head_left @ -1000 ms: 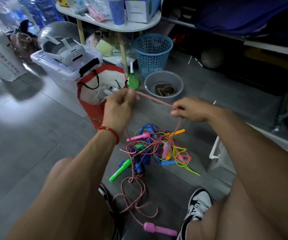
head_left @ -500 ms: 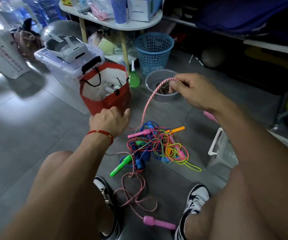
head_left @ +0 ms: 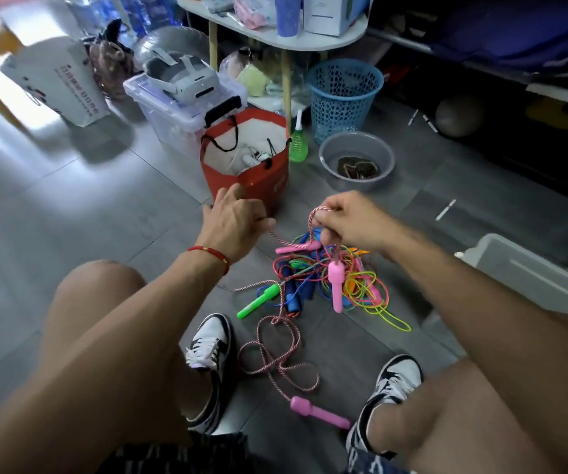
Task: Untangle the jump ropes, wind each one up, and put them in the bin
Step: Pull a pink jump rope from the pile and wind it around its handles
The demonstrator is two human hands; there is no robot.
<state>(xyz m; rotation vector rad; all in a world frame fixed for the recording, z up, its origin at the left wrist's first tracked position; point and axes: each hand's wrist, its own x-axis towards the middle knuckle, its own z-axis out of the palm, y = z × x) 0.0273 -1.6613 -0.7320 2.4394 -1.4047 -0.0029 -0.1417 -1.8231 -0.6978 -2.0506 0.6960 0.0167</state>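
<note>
Two hands work over the floor here. The right hand (head_left: 347, 220) has its fingers curled tight round a doubled loop of the pink-and-white twisted rope (head_left: 277, 354), the bend of it poking up just above the knuckles; from under that fist a pink handle (head_left: 335, 285) dangles upright over the tangle of jump ropes (head_left: 327, 275). The left hand (head_left: 238, 224) is held out with its back to me, a red bracelet (head_left: 209, 253) at the wrist. Its fingertips close narrowly on a strand of the same rope, which runs down and rightward from them toward the pile. Whether it is a firm pinch I cannot quite tell, since the motion blurs it.

The rest of that rope lies in loose coils on the grey tiles between the person's two sneakers, ending in a second pink handle (head_left: 320, 412) flat on the floor near the right shoe. A green handle (head_left: 258, 301) and blue handles stick out of the heap.

A red bag (head_left: 252, 186) stands just beyond the left hand. A white paper bag (head_left: 57, 83) far left carries printed characters, too blurred to read. A blue mesh basket (head_left: 342, 97) sits behind a grey basin (head_left: 356, 159).
</note>
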